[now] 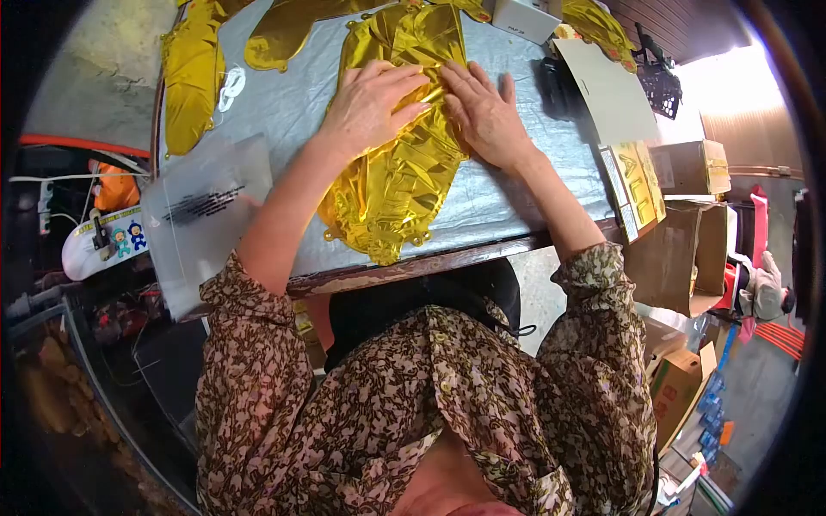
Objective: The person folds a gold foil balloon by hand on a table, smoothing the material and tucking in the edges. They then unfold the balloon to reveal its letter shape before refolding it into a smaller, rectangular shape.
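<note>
A shiny gold foil balloon [404, 185] lies flat and creased on the silver-covered table [508, 202], with small tabs along its lower edge. My left hand [372, 110] rests on its upper left part, fingers stretched across the foil toward the middle. On the opposite side, my right hand [486, 119] lies with fingers apart, its fingertips touching the balloon's right edge. The foil directly under both palms and fingers is hidden.
More gold foil balloons [191, 82] lie at the far left and back. A white string coil [231, 89] and clear plastic bag [202, 215] are on the left. At right are a black object [557, 89], a pale card [601, 90] and cardboard boxes [667, 249].
</note>
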Action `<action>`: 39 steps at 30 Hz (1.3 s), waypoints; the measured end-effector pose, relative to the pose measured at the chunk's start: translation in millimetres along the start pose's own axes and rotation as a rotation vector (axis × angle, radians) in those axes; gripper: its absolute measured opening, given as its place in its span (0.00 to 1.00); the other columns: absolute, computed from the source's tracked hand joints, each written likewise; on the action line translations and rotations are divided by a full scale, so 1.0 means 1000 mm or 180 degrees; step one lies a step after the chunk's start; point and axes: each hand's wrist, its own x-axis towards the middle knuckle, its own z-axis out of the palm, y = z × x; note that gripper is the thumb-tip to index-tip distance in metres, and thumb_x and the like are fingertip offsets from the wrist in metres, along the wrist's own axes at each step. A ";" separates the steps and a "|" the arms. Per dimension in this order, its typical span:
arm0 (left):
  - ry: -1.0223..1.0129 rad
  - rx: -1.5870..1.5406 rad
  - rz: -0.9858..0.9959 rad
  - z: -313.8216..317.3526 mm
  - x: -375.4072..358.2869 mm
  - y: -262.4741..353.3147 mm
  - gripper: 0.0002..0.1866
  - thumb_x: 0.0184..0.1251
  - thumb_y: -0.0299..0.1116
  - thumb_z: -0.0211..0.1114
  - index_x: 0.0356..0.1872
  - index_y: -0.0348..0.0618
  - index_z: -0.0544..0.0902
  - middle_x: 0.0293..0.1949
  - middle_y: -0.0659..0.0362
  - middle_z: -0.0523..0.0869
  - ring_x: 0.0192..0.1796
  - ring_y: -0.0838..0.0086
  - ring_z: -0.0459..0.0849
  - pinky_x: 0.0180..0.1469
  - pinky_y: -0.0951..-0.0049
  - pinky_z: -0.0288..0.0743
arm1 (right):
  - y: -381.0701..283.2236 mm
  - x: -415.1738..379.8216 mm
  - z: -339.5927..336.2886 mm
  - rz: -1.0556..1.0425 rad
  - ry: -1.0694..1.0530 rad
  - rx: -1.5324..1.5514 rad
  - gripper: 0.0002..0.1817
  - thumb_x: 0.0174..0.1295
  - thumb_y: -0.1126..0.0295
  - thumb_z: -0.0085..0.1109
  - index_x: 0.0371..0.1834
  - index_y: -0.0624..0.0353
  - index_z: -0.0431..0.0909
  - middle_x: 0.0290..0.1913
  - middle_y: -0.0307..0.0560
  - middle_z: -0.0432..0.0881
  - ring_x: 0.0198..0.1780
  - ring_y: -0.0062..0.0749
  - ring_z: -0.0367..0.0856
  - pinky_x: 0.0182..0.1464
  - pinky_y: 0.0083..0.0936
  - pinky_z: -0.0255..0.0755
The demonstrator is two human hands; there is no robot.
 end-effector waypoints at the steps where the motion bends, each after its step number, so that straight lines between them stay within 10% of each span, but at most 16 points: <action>1: 0.0021 -0.0057 -0.0026 0.000 -0.002 -0.002 0.24 0.75 0.52 0.68 0.64 0.52 0.88 0.67 0.63 0.86 0.68 0.64 0.80 0.71 0.57 0.69 | 0.007 0.002 -0.002 0.0089 0.0011 0.0330 0.27 0.85 0.59 0.47 0.85 0.44 0.64 0.85 0.42 0.66 0.87 0.51 0.59 0.82 0.72 0.43; 19: -0.0061 -0.0434 -0.0218 -0.003 -0.008 -0.006 0.23 0.74 0.48 0.72 0.67 0.57 0.87 0.72 0.66 0.84 0.70 0.62 0.78 0.70 0.54 0.71 | 0.058 0.024 0.001 -0.0263 0.0039 0.0391 0.26 0.83 0.47 0.52 0.79 0.37 0.75 0.82 0.34 0.73 0.86 0.49 0.61 0.82 0.73 0.42; 27: -0.0206 -0.0613 -0.0215 -0.011 0.014 -0.009 0.22 0.74 0.49 0.71 0.63 0.52 0.89 0.65 0.62 0.89 0.67 0.60 0.82 0.68 0.55 0.75 | 0.054 0.017 -0.006 -0.0378 0.0017 0.0458 0.41 0.70 0.33 0.62 0.81 0.39 0.72 0.83 0.37 0.71 0.86 0.52 0.59 0.82 0.75 0.39; 35: 0.0491 -0.0991 0.0900 0.032 0.098 -0.026 0.19 0.72 0.25 0.63 0.63 0.41 0.86 0.61 0.44 0.88 0.68 0.50 0.83 0.73 0.57 0.75 | 0.047 0.017 -0.012 -0.0362 -0.0207 0.0286 0.43 0.70 0.34 0.63 0.84 0.39 0.68 0.83 0.39 0.70 0.87 0.54 0.57 0.83 0.73 0.39; 39: -0.0593 -0.1389 0.0239 0.052 0.111 -0.048 0.17 0.72 0.24 0.62 0.58 0.40 0.87 0.58 0.46 0.90 0.64 0.49 0.84 0.69 0.56 0.77 | 0.042 0.010 -0.009 -0.0408 -0.0266 0.0084 0.41 0.74 0.36 0.58 0.86 0.39 0.65 0.85 0.38 0.68 0.87 0.53 0.56 0.84 0.70 0.38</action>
